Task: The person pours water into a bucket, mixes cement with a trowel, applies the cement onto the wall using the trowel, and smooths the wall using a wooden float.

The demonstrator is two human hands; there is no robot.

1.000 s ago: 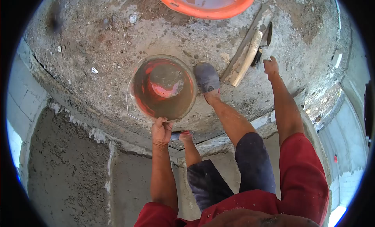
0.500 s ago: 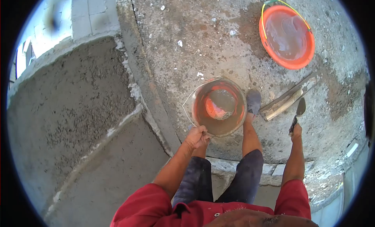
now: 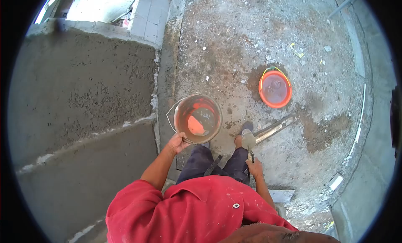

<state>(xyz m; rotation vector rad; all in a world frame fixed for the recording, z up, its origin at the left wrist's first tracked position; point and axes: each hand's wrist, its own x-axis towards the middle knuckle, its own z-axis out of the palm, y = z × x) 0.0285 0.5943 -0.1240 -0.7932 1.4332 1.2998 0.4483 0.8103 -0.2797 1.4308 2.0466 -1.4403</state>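
Note:
My left hand (image 3: 179, 143) is closed on the near rim of a mortar-stained bucket (image 3: 183, 111), whose wire handle hangs out to the left. Inside the bucket are some grey mortar and a bare orange patch. My right hand (image 3: 254, 167) grips the dark handle of a trowel (image 3: 248, 140), its blade pointing away from me. Beyond the trowel, a long wooden float (image 3: 269, 133) and a straight board lie on the ground, close to my right foot.
An orange bucket (image 3: 262, 99) of cloudy water with a yellow handle stands ahead to the right. Grey plastered wall (image 3: 88, 88) rises on the left, with a raised seam across it. Rubble and pale scraps dot the rough ground (image 3: 226, 46). Another wall curves along the right.
My right hand has taken hold of the trowel, lifted it from the ground and brought it in toward my legs. My left hand has raised the bucket. The view has turned and widened.

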